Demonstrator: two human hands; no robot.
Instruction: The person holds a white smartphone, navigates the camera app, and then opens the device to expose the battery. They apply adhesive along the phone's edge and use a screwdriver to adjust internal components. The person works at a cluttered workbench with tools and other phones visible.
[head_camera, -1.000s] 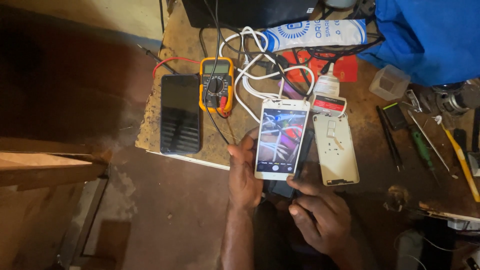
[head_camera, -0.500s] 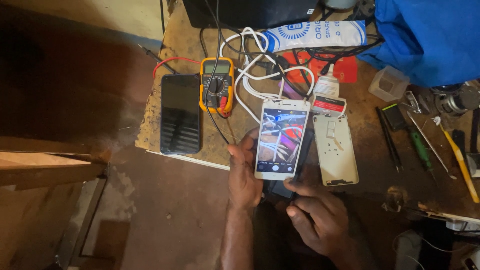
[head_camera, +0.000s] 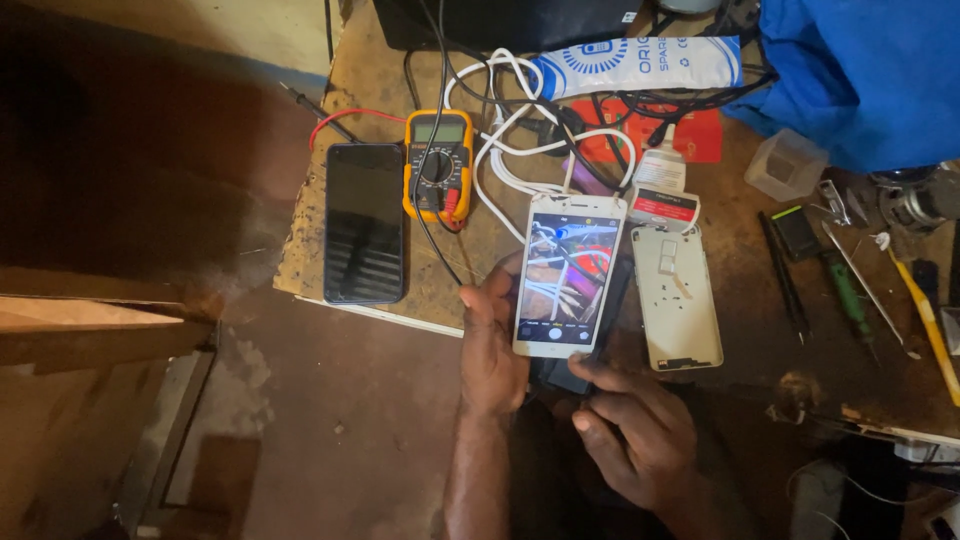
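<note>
Nearest, the right hand (head_camera: 630, 440) curls loosely under the lower end of a white phone (head_camera: 568, 275), fingertips near its bottom edge. The left hand (head_camera: 492, 345) grips that phone's left side, holding it screen-lit above the bench (head_camera: 330, 270). Just right lies a white back cover (head_camera: 676, 298). Farther left lie a black phone (head_camera: 364, 222) and an orange multimeter (head_camera: 438, 166), with tangled white cables (head_camera: 505, 150) beyond.

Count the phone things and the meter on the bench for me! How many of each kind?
White phone with lit screen, held in the left hand: 1
Black phone with dark screen: 1
White phone back cover: 1
Orange multimeter: 1
Total: 4
</note>
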